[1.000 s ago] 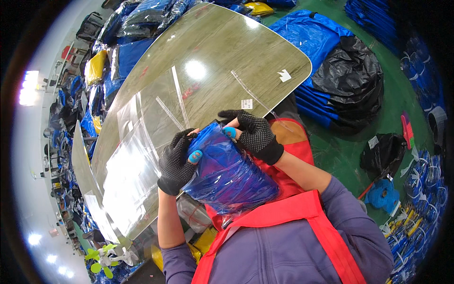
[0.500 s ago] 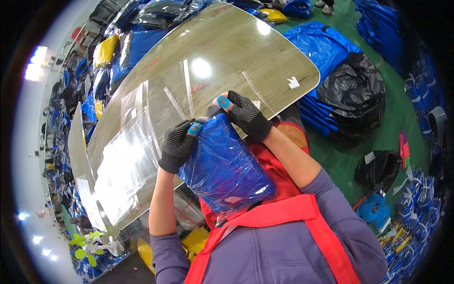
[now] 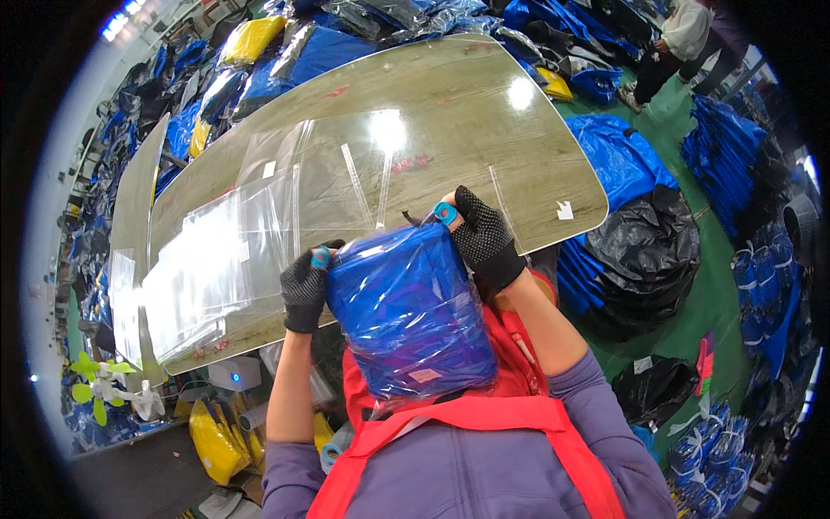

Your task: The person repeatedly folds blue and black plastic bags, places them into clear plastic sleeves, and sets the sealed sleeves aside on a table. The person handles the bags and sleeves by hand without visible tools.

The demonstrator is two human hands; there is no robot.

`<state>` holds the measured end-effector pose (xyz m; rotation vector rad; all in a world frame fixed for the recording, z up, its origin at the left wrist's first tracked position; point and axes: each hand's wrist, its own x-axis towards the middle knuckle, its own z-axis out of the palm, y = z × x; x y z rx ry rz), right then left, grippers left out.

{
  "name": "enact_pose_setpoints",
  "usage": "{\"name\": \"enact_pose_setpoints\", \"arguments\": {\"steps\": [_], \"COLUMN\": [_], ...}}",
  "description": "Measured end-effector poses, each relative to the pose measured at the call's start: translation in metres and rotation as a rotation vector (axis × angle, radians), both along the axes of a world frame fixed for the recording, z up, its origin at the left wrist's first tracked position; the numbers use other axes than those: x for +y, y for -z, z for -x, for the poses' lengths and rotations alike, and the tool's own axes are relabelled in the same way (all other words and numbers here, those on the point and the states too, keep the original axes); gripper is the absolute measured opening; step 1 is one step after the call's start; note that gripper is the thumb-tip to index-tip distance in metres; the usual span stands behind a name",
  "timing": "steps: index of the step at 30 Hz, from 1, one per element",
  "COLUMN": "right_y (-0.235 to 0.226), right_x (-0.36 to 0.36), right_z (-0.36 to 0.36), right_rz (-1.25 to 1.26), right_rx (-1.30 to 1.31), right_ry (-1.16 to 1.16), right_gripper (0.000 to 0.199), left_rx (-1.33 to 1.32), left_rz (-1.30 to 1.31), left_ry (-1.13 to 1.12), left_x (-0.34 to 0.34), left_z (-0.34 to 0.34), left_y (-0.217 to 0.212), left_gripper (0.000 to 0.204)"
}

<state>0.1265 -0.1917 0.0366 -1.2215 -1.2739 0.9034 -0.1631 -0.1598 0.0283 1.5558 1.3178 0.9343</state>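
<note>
Head cam had the left hand [image 3: 303, 291] and right hand [image 3: 482, 238] pinching the far corners of a plastic-wrapped blue bundle [image 3: 411, 307], kinda hiding the near edge of the table [image 3: 471, 112]; clear bags [image 3: 268, 203] hogged the left, decent room beyond.

"What can't you make out on the blue package [image 3: 402, 311]?"
"Its underside is hidden, and any print on the pale label [image 3: 424, 375] is too small to read."
"And the left hand [image 3: 304, 292]?"
"The tips of its fingers [image 3: 294, 281] are tucked out of sight."
"Farther off?"
"Glare washes out clear plastic [image 3: 268, 203] on the worktop [image 3: 475, 112]; the top edge crops 2 people [image 3: 687, 30]."
</note>
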Motion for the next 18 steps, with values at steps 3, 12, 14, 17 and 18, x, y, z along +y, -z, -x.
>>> {"name": "enact_pose_setpoints", "arguments": {"steps": [3,12,14,17,18], "right_y": [-0.002,-0.015,-0.012,-0.003,0.0], "right_x": [0.006,-0.001,-0.003,-0.002,0.001], "right_z": [-0.006,-0.031,-0.029,-0.025,-0.025], "right_rz": [-0.02,0.2,0.103,-0.051,-0.076], "right_rx": [-0.115,-0.029,-0.026,-0.113,-0.137], "right_ry": [0.038,-0.131,-0.062,0.089,0.126], "right_gripper": [0.024,0.017,0.018,0.019,0.02], "left_rx": [-0.121,-0.166,-0.121,-0.078,-0.125], "left_rz": [-0.034,-0.036,-0.01,-0.065,-0.078], "left_ry": [0.013,0.287,0.136,0.021,0.012], "left_x": [0.011,-0.007,-0.01,-0.007,-0.002], "left_z": [-0.001,0.0,-0.006,-0.018,-0.023], "left_y": [-0.007,-0.007,0.001,0.003,0.0], "left_gripper": [0.037,0.023,0.022,0.022,0.02]}}
